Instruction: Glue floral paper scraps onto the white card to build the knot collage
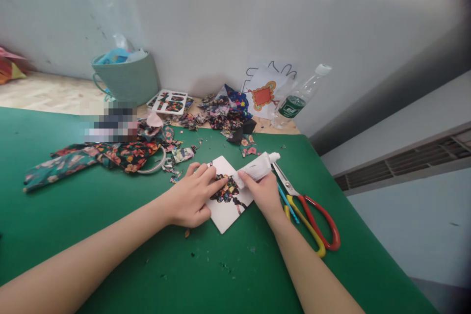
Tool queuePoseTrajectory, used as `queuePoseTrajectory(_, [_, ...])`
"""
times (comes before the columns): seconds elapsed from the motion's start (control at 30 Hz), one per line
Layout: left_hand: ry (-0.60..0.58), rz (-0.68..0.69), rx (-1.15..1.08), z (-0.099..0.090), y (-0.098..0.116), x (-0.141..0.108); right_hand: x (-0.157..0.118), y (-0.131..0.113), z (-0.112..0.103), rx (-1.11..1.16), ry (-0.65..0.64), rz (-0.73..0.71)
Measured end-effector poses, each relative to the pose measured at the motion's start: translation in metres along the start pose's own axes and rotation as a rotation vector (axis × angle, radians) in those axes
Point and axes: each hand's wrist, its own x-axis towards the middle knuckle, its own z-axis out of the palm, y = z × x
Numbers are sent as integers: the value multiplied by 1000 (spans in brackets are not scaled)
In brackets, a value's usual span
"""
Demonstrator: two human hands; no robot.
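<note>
Bench (154,274) lies beneath left hand (191,198) and right hand (267,195); scissors (304,202) crowd the right wrist. White card (222,218), under the left grip, looks stiff, best held by an edge. Right grip clamps a tube (257,167), likely soft; left fingers, apart, press light fabric patches (228,191).

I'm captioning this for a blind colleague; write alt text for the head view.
Left hand presses patterned fabric onto a white card while the right hand holds a white tube; scissors and fabric scraps lie on the green tabletop.
</note>
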Motion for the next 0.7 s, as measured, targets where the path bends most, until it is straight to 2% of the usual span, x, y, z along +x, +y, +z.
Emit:
queuePoseTrajectory(0.23, [-14, 4, 34, -1, 1, 0, 1, 2, 0, -47, -25, 6])
queuePoseTrajectory(0.43, [-20, 10, 46, -3, 2, 2, 1, -1, -1, 8, -61, -34])
queuePoseTrajectory(0.7, [-10, 20, 18, -3, 1, 1, 3, 4, -1, 38, 2, -60])
